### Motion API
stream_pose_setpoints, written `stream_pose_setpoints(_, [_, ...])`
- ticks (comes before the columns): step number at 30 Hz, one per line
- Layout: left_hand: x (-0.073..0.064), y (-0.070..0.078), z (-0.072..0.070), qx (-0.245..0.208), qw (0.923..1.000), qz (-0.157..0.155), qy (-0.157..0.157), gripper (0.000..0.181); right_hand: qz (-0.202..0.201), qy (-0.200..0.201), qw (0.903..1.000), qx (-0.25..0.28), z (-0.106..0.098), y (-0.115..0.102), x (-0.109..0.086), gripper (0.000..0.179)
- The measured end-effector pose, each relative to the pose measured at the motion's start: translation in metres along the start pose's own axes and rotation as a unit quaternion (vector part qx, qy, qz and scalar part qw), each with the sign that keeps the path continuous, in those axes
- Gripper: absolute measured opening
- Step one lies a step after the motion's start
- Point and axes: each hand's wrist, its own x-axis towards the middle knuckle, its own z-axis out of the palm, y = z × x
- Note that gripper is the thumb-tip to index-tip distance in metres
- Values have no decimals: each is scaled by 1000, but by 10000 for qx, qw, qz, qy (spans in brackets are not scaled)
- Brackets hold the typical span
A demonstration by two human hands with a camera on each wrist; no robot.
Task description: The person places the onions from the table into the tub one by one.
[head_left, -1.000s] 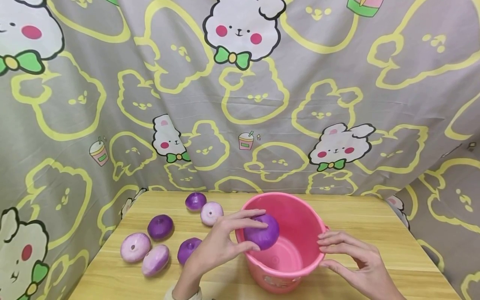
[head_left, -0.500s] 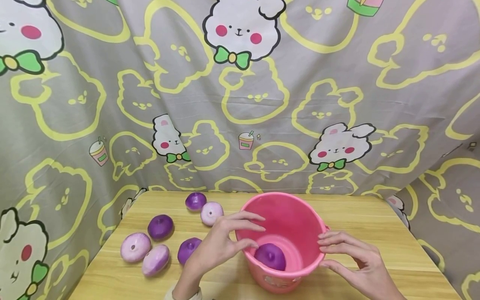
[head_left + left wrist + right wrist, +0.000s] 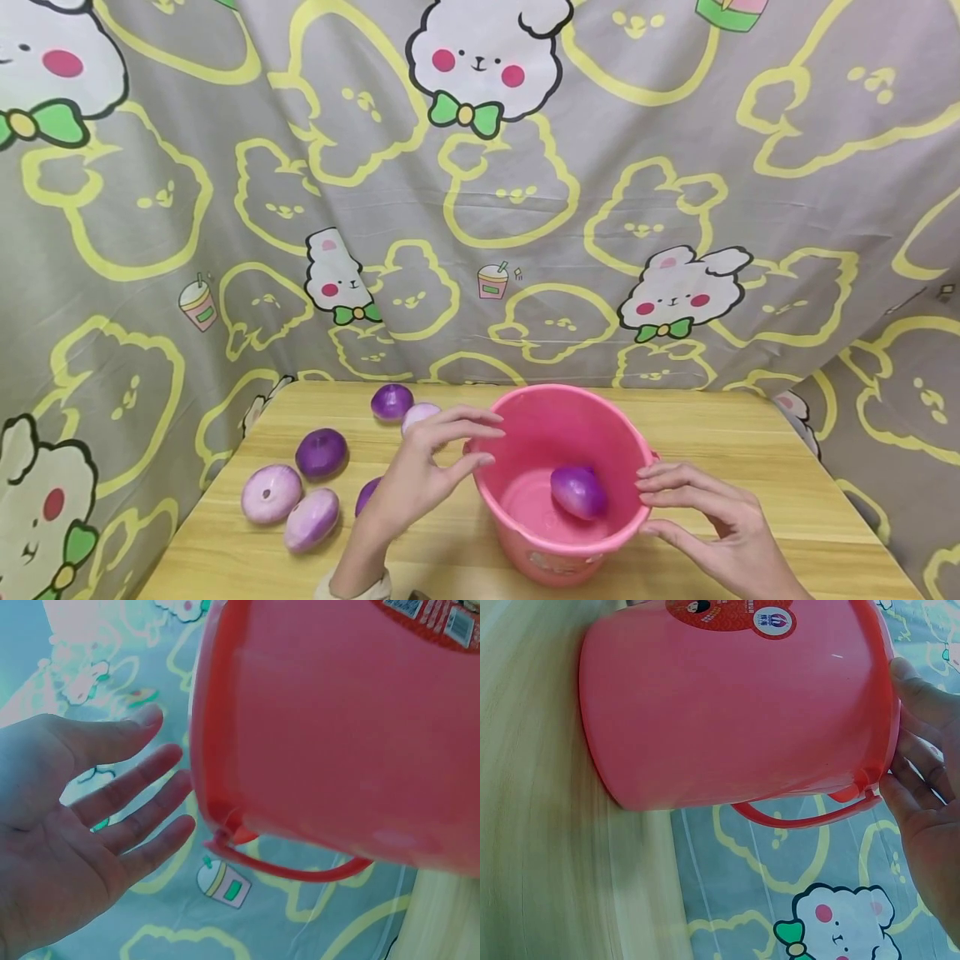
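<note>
Onions [image 3: 321, 453] lie on the table [image 3: 720, 425] at left; the left hand [image 3: 427, 469], fingers parted, holding nothing, has eased back to the bucket's [image 3: 577, 429] edge; its released onion [image 3: 580, 493] has rolled rightward inside, so one is in; the right hand [image 3: 731, 518] loosely touches the rim.

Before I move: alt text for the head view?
A purple onion lies inside a pink bucket, which the right hand touches; the open left hand is opposite. Six more onions lie at left on the table.

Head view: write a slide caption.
Purple onion inside a pink bucket, left hand beside it, right hand touching it, six more onions on the wooden table.
</note>
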Motion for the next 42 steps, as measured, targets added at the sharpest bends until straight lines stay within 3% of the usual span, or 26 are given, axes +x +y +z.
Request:
stream_pose_setpoints(5, [-4, -1, -6, 19, 9982, -569, 188, 31, -45, 0, 10000, 50, 0, 0, 0, 40])
stream_pose_setpoints(7, [-4, -2, -8, 140, 9974, -661, 252, 34, -36, 10, 10000, 59, 1, 0, 0, 41])
stream_pose_setpoints(15, [-8, -10, -13, 446, 9965, -606, 360, 30, -53, -21, 10000, 55, 4, -2, 2, 38])
stream_pose_setpoints(21, [-10, -21, -21, 362, 9965, -517, 539, 30, -202, -91, 9997, 71, 4, 0, 6, 36])
stream_pose_setpoints(33, [-13, -38, -36, 430, 9940, -794, 616, 28, -188, -76, 9997, 115, 2, -2, 7, 41])
stream_pose_setpoints(42, [-15, -53, -34, 656, 9896, -1053, 722, 26, -204, -11, 9998, 74, 5, -15, 18, 35])
